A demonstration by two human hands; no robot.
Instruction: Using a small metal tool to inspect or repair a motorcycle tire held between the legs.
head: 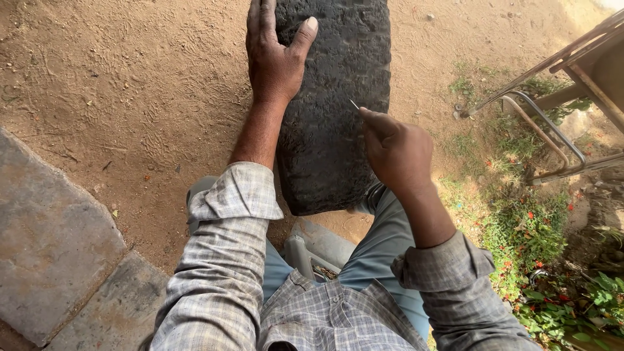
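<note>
**Worn tyre held upright between the knees, thin tool at its tread**

The bare dirt ground (130, 97) took up most of the view, packed and brown, marked with faint prints. Along its lower left edge lay grey paving stones (52, 240), set slantwise to the frame. On the right, a strip of green weeds with small red flowers (526, 240) ran down to the corner, and above it stood a rusty metal frame (559, 130) of bent tubes and angle bars.

In the middle stood the black tyre (338, 130), tread side facing the camera, its surface worn and rough. It rose from between the person's knees, in grey-blue trousers, and ran up past the top edge of the picture; its lower end sat just in front of a grey stone slab (322, 244) under the person.

The left hand (276, 58) lay flat on the tyre's upper left shoulder, fingers extended and released rather than clenched, thumb spread across the tread, pressing against the rubber. The right hand (396, 153) was curled shut around a thin metal tool (354, 104), pinched between thumb and fingers so that only its fine pointed tip showed, close to the tread at mid-height; whether the tip touched the rubber could not be told. Both forearms came out of rolled checked shirt sleeves.
</note>
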